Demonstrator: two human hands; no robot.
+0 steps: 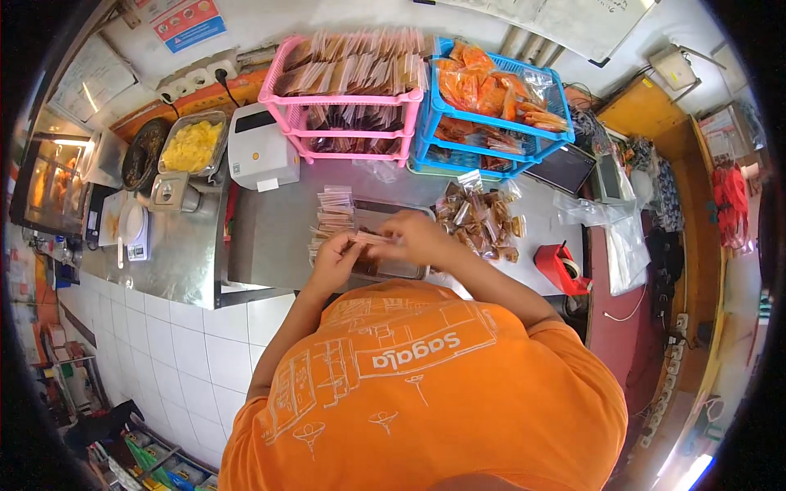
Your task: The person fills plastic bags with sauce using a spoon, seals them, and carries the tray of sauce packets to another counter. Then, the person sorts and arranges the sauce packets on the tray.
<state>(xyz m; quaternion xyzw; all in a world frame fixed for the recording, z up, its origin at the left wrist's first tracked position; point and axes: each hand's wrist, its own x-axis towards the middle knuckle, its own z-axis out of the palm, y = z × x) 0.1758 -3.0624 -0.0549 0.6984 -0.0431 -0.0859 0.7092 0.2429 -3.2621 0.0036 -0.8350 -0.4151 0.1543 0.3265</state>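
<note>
My left hand pinches the left end of a small clear plastic packet between thumb and fingertips. Over its right end, my right hand has its thumb and fingers closed on the plastic, slightly blurred. Both hands are above a shallow clear-walled tray, which has some dark brown contents, partly hidden by the hands. Just beyond my left hand lies a stack of flat filled packets, edges up. To the right of my right hand is a heap of small bags of brown sauce.
Behind the steel worktop stand a pink tiered rack of packets and a blue tiered rack with orange-filled bags. A white label printer is left of them. A red tape dispenser sits near the right front edge.
</note>
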